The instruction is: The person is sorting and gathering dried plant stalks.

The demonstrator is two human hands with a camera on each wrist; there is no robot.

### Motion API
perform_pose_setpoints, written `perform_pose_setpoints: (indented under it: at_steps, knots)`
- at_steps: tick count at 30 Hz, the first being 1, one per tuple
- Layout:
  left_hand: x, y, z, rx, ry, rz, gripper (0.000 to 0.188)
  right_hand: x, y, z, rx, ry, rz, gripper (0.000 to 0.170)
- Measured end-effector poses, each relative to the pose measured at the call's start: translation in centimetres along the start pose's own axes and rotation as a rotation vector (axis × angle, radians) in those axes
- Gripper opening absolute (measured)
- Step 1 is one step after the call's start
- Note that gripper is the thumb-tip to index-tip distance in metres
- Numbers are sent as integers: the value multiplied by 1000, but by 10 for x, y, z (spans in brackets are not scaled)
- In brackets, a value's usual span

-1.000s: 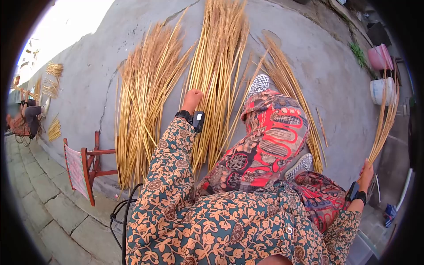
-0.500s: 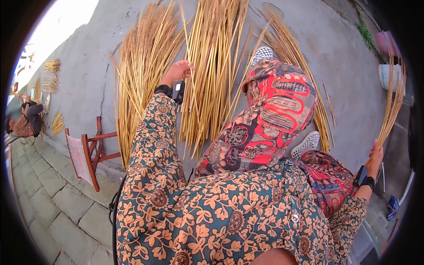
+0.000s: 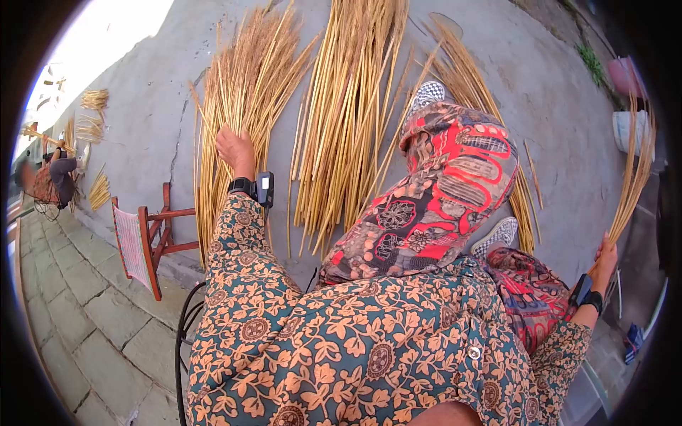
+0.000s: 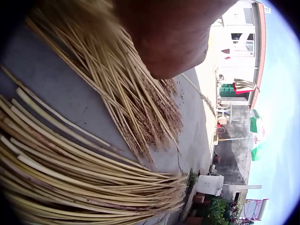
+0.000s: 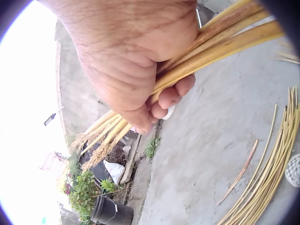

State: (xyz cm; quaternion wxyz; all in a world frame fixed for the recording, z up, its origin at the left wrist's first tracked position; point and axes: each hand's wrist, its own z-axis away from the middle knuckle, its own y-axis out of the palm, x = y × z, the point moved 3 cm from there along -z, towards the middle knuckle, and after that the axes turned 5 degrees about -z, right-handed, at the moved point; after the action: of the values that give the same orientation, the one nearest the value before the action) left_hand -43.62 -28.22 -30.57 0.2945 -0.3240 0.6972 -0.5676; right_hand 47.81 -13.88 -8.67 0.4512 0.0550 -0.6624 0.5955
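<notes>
In the head view my left hand [image 3: 236,150] is over the left pile of dry, feathery-headed stalks [image 3: 256,57]. Its fingers curl around a thin stalk [image 3: 221,78] that runs up over the pile; the hand covers the stalk's lower part. A thicker pile of yellow stalks [image 3: 348,121] lies beside it, in the middle. Far to the right, my right hand [image 3: 606,257] grips a small bunch of tasselled stalks [image 3: 629,188] held upright. Curled fingers [image 5: 169,97] wrap those stalks in the right wrist view.
A third stalk pile [image 3: 465,71] lies right of the legs. At left stands a red-framed folding stool [image 3: 135,241]; beyond it another person [image 3: 53,177] sits by small bundles. A white bucket [image 3: 626,133] and pink bucket [image 3: 625,74] stand at right.
My left hand has moved from the middle pile leftward onto the left pile, bringing a stalk along. The right hand still holds its bunch at the right side.
</notes>
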Motion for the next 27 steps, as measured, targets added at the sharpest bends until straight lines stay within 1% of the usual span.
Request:
perform_pose_setpoints:
  at_steps: [2,4,5,6,8,10,13,15,16,17,20,21,24,27]
  knots:
    - [-28,4,26,-14,124,151,48,3,3,2,-8,-2,-5,26]
    - [-90,4,71,30,457,291,52,3,2,5,-24,-11,-24,27]
    - [-124,6,96,170,579,303,50,3,2,6,-12,1,-26,27]
    - [-156,0,121,189,772,375,37,4,3,6,-1,13,-27,27]
    - [-204,2,170,275,1139,454,23,11,3,10,2,27,-11,26]
    - [-235,18,206,641,1463,242,16,21,8,16,-9,27,2,24]
    - [-243,39,208,658,1602,-61,21,44,12,33,-32,24,-8,24]
    - [-245,83,206,228,1490,97,24,50,16,36,-31,17,-13,24]
    - [-245,96,205,22,1419,172,26,50,16,36,-27,15,-5,24]
    - [-253,74,190,436,1462,-255,31,49,15,36,-22,14,3,25]
    - [-240,79,153,376,1096,-194,33,48,13,35,-15,22,29,25]
    - [-238,88,145,381,1122,-137,34,44,13,34,-10,20,23,26]
    - [-237,86,128,343,916,51,33,39,12,29,-3,15,31,27]
    - [-229,72,121,428,846,-97,33,46,15,33,-9,23,54,26]
